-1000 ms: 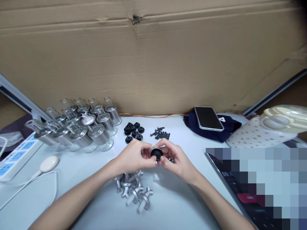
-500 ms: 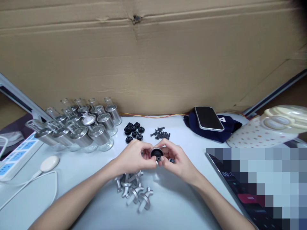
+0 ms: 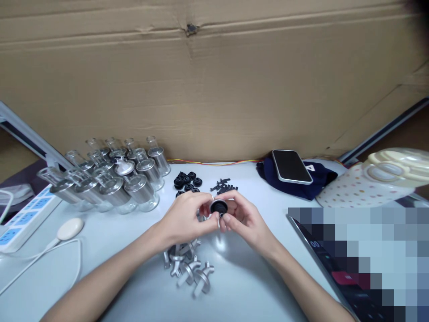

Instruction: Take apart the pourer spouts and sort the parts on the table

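Note:
Between both hands, over the middle of the table, is a round bottle spout cap (image 3: 219, 207) with a silver rim and a black stopper facing me. My left hand (image 3: 186, 218) pinches it from the left, thumb at its lower edge. My right hand (image 3: 247, 220) grips it from the right, thumb and fingers meeting near the small black tip. Fingers hide most of its silver body. Below my left hand lie several silver spout caps (image 3: 190, 270). Beyond the hands are a heap of round black stoppers (image 3: 186, 180) and several small black strips (image 3: 225, 185).
Glass bottles with metal sleeves (image 3: 115, 188) stand at the left, near a power strip (image 3: 22, 221) and a white charging puck (image 3: 70, 229). A phone (image 3: 292, 166) rests on dark blue cloth (image 3: 268, 172). A tablet (image 3: 321, 255) and dotted bag (image 3: 351, 188) occupy the right.
Both hands have risen slightly with the spout cap, and its black side has tilted a little. My right hand's fingers have shifted around its rim.

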